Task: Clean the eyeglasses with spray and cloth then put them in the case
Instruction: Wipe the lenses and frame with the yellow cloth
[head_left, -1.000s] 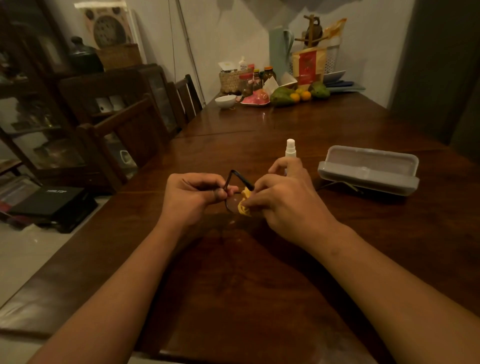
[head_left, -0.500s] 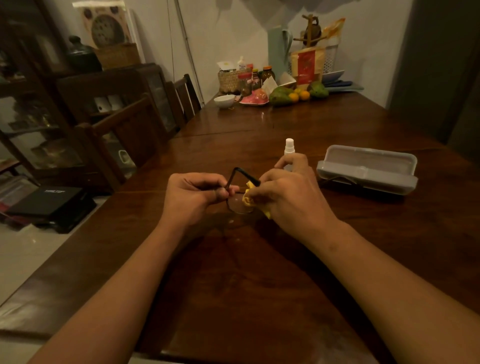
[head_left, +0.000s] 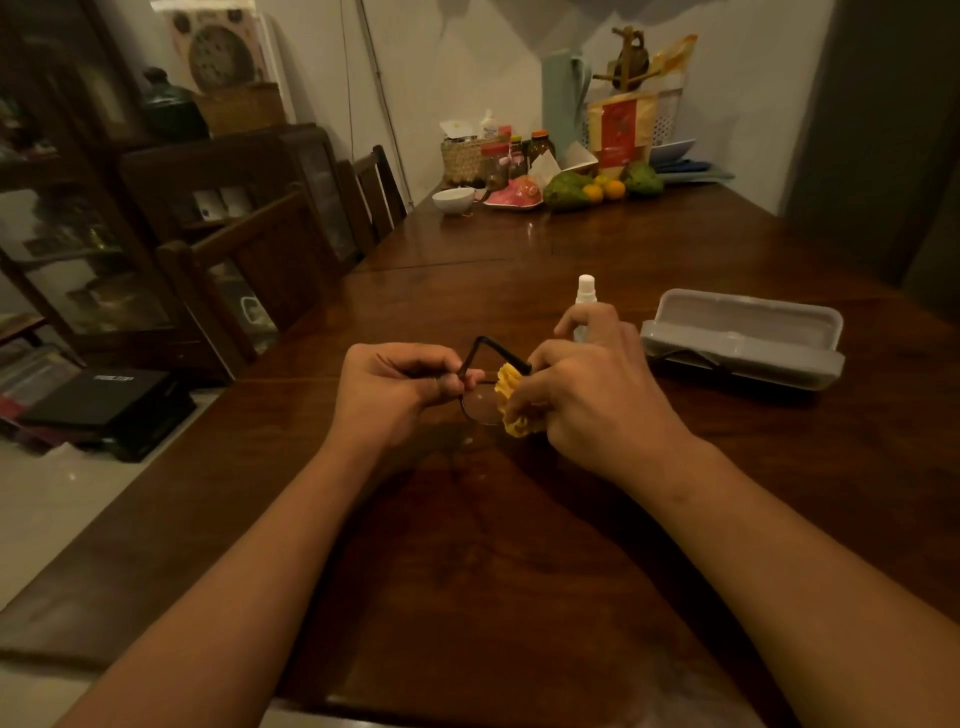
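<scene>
Over the middle of the wooden table (head_left: 519, 571), my left hand (head_left: 395, 387) pinches the dark-framed eyeglasses (head_left: 480, 402) at their left side. One temple arm sticks up between my hands. My right hand (head_left: 592, 395) presses a bunched yellow cloth (head_left: 511, 400) against a lens. Behind my right hand a small white spray bottle (head_left: 585, 291) stands upright, its lower part hidden. A grey glasses case (head_left: 743, 338) lies open on the table to the right.
At the far end of the table stand a white bowl (head_left: 453, 200), jars, a basket, a pink plate and fruit (head_left: 571, 189). Dark wooden chairs (head_left: 244, 270) line the left side, with a cabinet behind them.
My right hand has shifted slightly while rubbing the cloth over the lens, and more of the cloth shows between my fingers. My left hand holds the frame in the same place.
</scene>
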